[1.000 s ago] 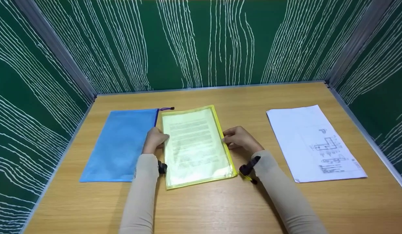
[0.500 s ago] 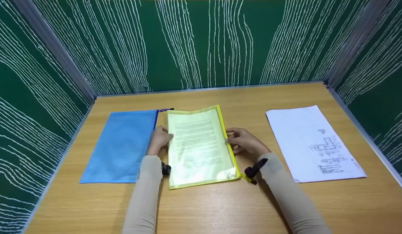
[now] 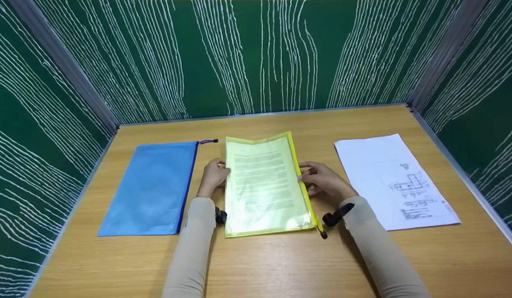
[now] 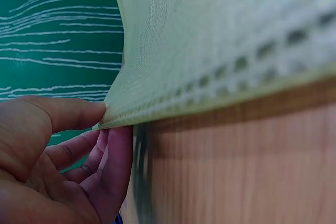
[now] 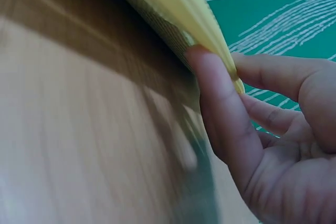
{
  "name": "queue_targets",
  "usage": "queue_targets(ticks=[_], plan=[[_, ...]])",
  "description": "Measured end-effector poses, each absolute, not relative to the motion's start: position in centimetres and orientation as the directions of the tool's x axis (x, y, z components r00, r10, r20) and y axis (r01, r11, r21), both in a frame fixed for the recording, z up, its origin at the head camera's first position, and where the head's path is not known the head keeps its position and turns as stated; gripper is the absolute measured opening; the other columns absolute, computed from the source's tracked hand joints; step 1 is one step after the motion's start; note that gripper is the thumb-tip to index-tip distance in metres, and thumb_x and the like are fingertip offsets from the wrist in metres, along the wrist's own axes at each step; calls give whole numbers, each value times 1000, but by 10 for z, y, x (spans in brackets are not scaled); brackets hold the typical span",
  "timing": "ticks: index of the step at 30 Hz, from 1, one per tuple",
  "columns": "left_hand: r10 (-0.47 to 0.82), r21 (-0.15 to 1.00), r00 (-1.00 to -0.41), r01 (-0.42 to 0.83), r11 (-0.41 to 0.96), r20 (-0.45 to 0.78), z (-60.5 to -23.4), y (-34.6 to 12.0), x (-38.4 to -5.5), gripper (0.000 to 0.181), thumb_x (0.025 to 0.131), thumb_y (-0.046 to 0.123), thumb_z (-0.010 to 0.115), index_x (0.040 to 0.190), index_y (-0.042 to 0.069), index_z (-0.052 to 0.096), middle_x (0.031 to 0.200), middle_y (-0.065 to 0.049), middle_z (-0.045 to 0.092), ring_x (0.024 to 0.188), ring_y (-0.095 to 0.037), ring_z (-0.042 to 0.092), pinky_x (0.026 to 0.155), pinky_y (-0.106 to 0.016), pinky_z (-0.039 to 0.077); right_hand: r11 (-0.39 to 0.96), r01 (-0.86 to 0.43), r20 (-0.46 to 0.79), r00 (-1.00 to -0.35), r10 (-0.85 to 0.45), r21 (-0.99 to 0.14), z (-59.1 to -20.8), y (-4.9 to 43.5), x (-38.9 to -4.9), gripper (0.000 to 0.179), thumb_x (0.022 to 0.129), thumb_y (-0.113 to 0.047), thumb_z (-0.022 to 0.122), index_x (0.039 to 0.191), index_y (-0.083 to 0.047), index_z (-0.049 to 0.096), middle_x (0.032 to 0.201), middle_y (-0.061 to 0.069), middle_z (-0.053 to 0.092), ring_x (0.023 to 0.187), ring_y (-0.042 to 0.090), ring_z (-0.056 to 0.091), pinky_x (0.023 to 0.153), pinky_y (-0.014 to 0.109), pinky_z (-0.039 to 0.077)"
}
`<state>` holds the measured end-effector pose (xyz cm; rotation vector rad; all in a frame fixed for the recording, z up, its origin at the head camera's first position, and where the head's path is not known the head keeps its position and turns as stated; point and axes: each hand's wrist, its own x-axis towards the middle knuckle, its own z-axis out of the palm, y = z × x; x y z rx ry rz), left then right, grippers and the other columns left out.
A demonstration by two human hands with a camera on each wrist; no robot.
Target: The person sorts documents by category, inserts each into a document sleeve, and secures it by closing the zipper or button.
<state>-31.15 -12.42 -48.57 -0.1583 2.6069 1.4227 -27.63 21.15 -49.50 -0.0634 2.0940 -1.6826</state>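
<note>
A clear yellow zip pouch (image 3: 262,190) with a printed sheet inside is in the middle of the head view, its far edge bent. My left hand (image 3: 214,178) pinches its left edge between thumb and fingers, as the left wrist view also shows at the pouch's rim (image 4: 173,95). My right hand (image 3: 324,180) pinches the yellow zip edge on the other side. In the right wrist view that edge (image 5: 191,11) stands off the wooden table, with a shadow beneath. A zip pull (image 3: 323,234) hangs at the near right corner.
A blue zip pouch (image 3: 150,188) lies flat to the left, its purple pull (image 3: 208,141) at the far corner. White sheets with a printed drawing (image 3: 372,165) lie to the right, partly behind the right forearm. Green walls with white lines (image 3: 281,54) border the wooden table (image 3: 276,265).
Both hands have moved to the right, carrying the yellow pouch away from the blue pouch. A strip of table now shows between the two pouches. The yellow pouch has turned a little straighter.
</note>
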Motion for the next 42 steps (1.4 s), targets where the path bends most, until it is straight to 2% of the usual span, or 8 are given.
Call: queue_targets(ticks=[9, 18, 23, 25, 27, 29, 31, 42], plan=[[32, 852, -979, -161, 498, -203, -489, -103, -313, 43, 94, 17, 54, 137, 7, 51, 134, -13, 56, 98, -24, 63, 64, -30, 53, 296, 245, -333, -895, -296, -923, -492, 235, -272, 60, 93, -19, 62, 147, -11, 36, 115, 17, 53, 79, 20, 64, 68, 34, 59], [91, 860, -978, -121, 496, -190, -489, -81, -312, 47, 94, 11, 51, 140, 9, 48, 127, -16, 60, 73, -17, 63, 55, -27, 53, 337, 254, -347, -904, -251, -906, -492, 256, -269, 61, 93, -19, 62, 147, -11, 34, 115, 17, 51, 73, 17, 63, 65, 32, 58], [152, 874, -971, -91, 477, -184, -487, -68, -313, 53, 91, 5, 48, 144, 6, 43, 139, -13, 54, 52, -7, 44, 52, -23, 48, 332, 249, -342, -903, -260, -910, -492, 272, -267, 65, 94, -19, 60, 150, -9, 29, 115, 16, 51, 74, 15, 64, 64, 29, 58], [173, 886, -969, -81, 457, -178, -487, -63, -313, 55, 89, 1, 47, 144, 6, 44, 126, -11, 62, 46, -6, 34, 49, -22, 44, 326, 254, -344, -902, -260, -911, -491, 279, -267, 65, 94, -18, 60, 150, -9, 28, 115, 15, 51, 74, 15, 64, 64, 29, 58], [185, 893, -967, -75, 443, -173, -487, -58, -313, 56, 88, -1, 46, 143, 7, 46, 96, -7, 65, 44, -5, 29, 47, -22, 41, 327, 252, -345, -901, -265, -911, -491, 284, -267, 65, 95, -17, 59, 150, -8, 27, 115, 15, 51, 74, 14, 64, 64, 29, 58], [193, 899, -968, -59, 435, -157, -487, -53, -314, 56, 87, -4, 46, 141, 9, 49, 69, 0, 51, 44, -5, 28, 45, -22, 39, 334, 257, -350, -900, -258, -907, -491, 289, -267, 64, 95, -16, 59, 150, -8, 28, 114, 14, 51, 73, 14, 63, 64, 29, 58], [202, 899, -970, -36, 436, -137, -488, -49, -315, 56, 86, -5, 46, 139, 10, 52, 57, 3, 35, 45, -6, 29, 44, -21, 35, 347, 261, -356, -901, -246, -901, -490, 293, -267, 63, 94, -16, 59, 149, -9, 29, 114, 14, 51, 70, 13, 62, 64, 28, 57], [217, 896, -973, 30, 443, -74, -491, -33, -317, 53, 85, -8, 47, 136, 4, 54, 59, 4, 39, 48, -7, 36, 45, -19, 33, 411, 271, -370, -910, -185, -871, -491, 308, -269, 61, 95, -16, 57, 150, -10, 30, 115, 15, 45, 75, 15, 58, 63, 26, 55]])
